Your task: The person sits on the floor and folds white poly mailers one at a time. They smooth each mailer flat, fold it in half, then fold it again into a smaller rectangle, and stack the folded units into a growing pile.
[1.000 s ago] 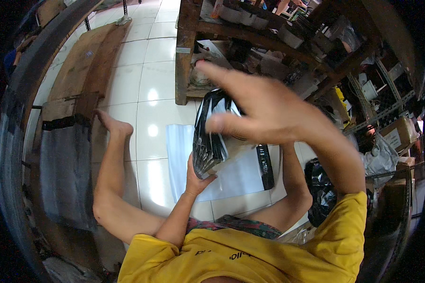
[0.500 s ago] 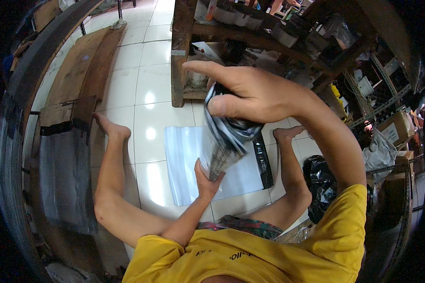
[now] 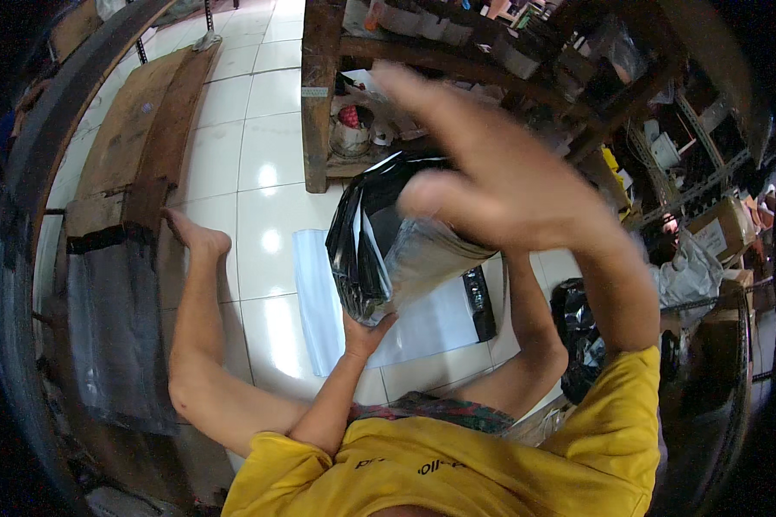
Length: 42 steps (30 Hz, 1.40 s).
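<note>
My left hand (image 3: 366,334) grips the lower end of a bundle of black and see-through plastic (image 3: 362,246), which is held up in front of me. Its top fans out in black folds, while its right side looks clear and brownish. Over the bundle's upper right my right hand (image 3: 500,185) is raised, smeared by motion, with thumb and fingers stretched apart. Whether its thumb touches the plastic I cannot tell. Beneath the bundle, a flat whitish plastic sheet (image 3: 422,340) with a black strip along its right edge lies on the tiled floor between my legs.
At the left, grey plastic sheets (image 3: 116,319) lie over a long wooden board (image 3: 125,129). A wooden rack (image 3: 316,129) holding a pot and other goods stands ahead. To the right are a black plastic bag (image 3: 573,327), a cardboard box (image 3: 720,233) and metal shelving.
The bundle has turned and spread, showing more of its black folds, and shifted slightly left. My right hand has lifted up and right, away from its top. My left hand still holds the bottom.
</note>
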Tool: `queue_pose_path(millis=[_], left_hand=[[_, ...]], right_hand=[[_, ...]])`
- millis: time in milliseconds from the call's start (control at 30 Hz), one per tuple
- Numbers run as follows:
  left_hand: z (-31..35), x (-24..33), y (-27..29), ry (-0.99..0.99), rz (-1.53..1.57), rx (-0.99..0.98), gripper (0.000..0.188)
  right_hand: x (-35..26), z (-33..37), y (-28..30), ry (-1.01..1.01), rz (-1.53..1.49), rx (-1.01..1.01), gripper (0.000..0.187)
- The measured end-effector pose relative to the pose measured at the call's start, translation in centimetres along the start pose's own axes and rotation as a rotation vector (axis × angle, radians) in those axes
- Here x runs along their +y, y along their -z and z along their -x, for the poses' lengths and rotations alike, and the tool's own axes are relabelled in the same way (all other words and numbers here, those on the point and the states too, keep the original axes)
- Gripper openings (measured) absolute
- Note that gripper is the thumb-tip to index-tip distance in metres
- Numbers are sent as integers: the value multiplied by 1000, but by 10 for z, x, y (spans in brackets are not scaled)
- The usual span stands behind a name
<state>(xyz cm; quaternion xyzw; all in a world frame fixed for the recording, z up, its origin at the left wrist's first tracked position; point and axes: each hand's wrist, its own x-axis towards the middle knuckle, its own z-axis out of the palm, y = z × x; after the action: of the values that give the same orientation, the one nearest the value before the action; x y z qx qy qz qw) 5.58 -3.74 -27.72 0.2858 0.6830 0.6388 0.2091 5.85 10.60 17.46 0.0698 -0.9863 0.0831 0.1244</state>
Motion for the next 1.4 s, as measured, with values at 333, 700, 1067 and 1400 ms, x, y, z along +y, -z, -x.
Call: queue_pose_path(millis=[333,700,1067,1400], left_hand=[[1,-7,0,-80,-199,5,126],[-1,1,-1,-63,-60,38,118],[-15,13,21,-5,78,-21,98],[2,16,8,-159,-118,57,101]], right_hand=[[-11,-15,6,-32,-84,167,84],[-10,-22,20,-188,-123,72,85],[-2,-46,-13,-158,-140,-109,83],[14,10,-10,-274,-104,-155,94]])
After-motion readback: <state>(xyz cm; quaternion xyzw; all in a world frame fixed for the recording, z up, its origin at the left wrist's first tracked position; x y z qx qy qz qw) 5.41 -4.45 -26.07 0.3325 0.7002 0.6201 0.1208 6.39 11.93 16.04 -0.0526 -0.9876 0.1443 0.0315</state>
